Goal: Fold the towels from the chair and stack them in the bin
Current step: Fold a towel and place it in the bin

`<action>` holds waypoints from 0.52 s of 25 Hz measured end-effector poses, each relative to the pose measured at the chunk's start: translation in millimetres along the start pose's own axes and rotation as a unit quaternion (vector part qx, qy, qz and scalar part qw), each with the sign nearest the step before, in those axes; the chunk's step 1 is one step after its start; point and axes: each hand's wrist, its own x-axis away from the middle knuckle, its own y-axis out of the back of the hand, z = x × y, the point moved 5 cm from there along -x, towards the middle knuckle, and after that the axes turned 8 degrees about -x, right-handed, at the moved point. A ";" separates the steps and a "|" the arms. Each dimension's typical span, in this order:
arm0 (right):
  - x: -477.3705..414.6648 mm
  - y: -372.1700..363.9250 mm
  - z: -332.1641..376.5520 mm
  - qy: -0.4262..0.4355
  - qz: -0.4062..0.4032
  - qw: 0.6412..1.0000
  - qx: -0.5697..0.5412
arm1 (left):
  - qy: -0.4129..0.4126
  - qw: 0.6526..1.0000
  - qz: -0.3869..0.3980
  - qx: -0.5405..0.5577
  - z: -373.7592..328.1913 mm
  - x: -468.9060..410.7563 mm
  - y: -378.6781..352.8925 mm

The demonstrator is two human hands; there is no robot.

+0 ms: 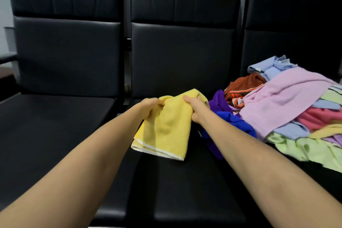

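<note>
A yellow towel (166, 127) with a white hem hangs doubled over above the middle black seat (185, 190). My left hand (150, 107) grips its upper left edge, and my right hand (196, 109) grips its upper right edge. Its lower hem hangs free near the seat. A pile of loose towels (288, 109) lies on the right seat, with a large pink towel (277, 102) on top and blue, purple, orange, light blue, green and red ones around it. No bin is in view.
Three black padded seats stand in a row against a pale wall. The left seat (46, 135) has nothing on it. A blue towel (233, 122) and a purple towel (220, 102) spill from the pile beside my right forearm.
</note>
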 end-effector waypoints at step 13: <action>52.9 -14.2 122.5 0.103 0.025 0.975 0.194 | -0.132 0.933 0.127 0.311 -79.2 67.7 28.4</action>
